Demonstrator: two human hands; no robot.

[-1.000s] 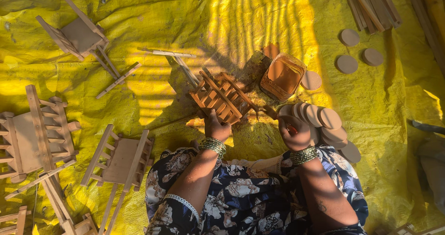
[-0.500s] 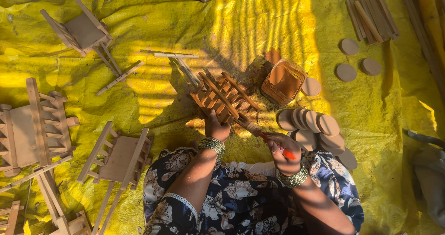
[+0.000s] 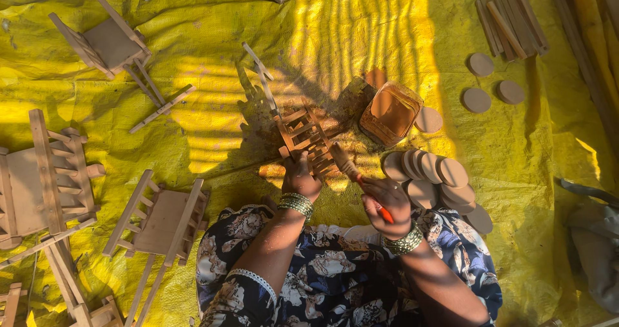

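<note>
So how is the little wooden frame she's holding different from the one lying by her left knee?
The held frame is darker, reddish-brown and looks coated, while the frame by the knee is pale bare wood. The held frame is gripped by the left hand, with the brush in the right hand against it; the pale frame lies untouched on the yellow sheet. Both are slatted wooden pieces.

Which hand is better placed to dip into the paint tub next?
Right. The right hand holds the brush, and the brown paint tub sits on its side. The left hand grips the small wooden frame.
</note>
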